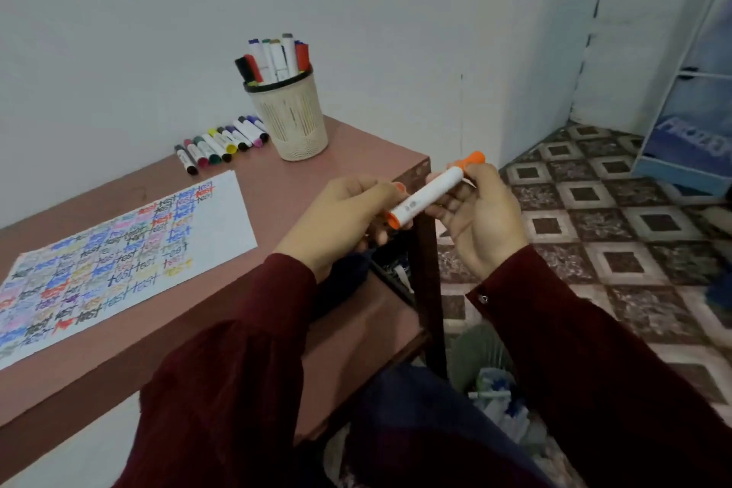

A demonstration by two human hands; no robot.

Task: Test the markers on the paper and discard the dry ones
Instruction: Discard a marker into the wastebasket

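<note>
While both hands hold it out past the right end of the bench (325,170), the marker (427,192) hangs slanted in the air. Its orange cap (473,158) points up and to the right, and its other orange end sits low and to the left. The left hand (344,220) has its fingers (358,184) curled round the lower end. The right hand (485,216) pinches the white barrel just under the cap, so both hands are grasping the marker. Dark red sleeves (574,329) cover both arms to the wrist.

On the bench to the left lies the paper (231,222), most of it filled with the word "test" in many colours (only its right edge is bare). Behind it, near the wall (356,12), a row (222,141) of capped markers lies side by side. The row's right end is just beside a cream mesh cup (295,123), which stands upright and holds more markers on end.

Below the hands, on the floor (594,218) beside the bench leg, stands what looks like a bin (481,353) with white and blue things in it. The view there is too dim to tell what they are.
</note>
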